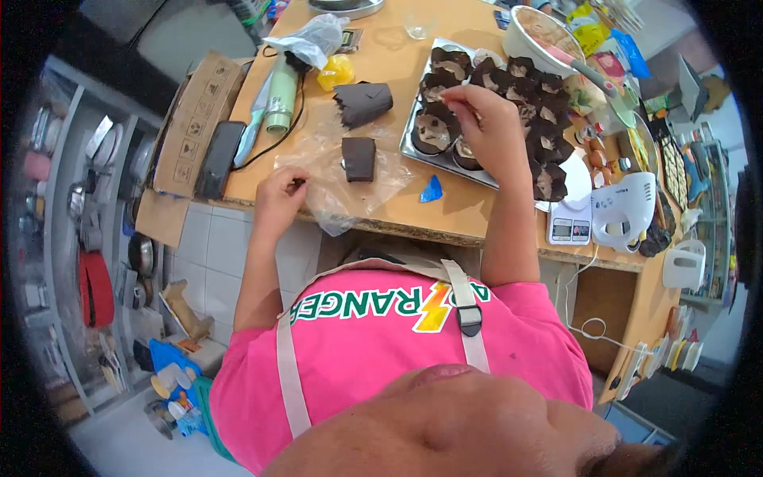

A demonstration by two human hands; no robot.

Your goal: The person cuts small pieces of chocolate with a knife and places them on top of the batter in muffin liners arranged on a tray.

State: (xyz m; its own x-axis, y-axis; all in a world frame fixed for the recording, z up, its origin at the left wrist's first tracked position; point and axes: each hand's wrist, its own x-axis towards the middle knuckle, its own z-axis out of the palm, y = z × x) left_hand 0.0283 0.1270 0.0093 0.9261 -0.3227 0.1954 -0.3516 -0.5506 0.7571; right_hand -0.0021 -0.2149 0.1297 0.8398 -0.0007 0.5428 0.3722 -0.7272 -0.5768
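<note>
Held the right hand [493, 131] over the tray [445, 166], palm down, thumb and fingertips drawn almost together beside the dark cups [431, 131] at its left side; could not tell whether any paper was pinched there. Had the left hand [280, 195] low over the front of the bench [469, 216], at the left edge of the plastic [330, 199], fingers curled in loosely; saw something dark at the fingertips, too small to name, and could not tell whether gripped. Saw the cups packed close on the tray, many with pale brown filling inside. Found a small liner stack [359, 160] on the plastic between the hands, with a larger liner stack [364, 105] lying on its side just behind. Noticed a blue scrap [431, 189] near the tray's front edge, and, beyond the tray, a bowl [517, 36] with brown residue.
</note>
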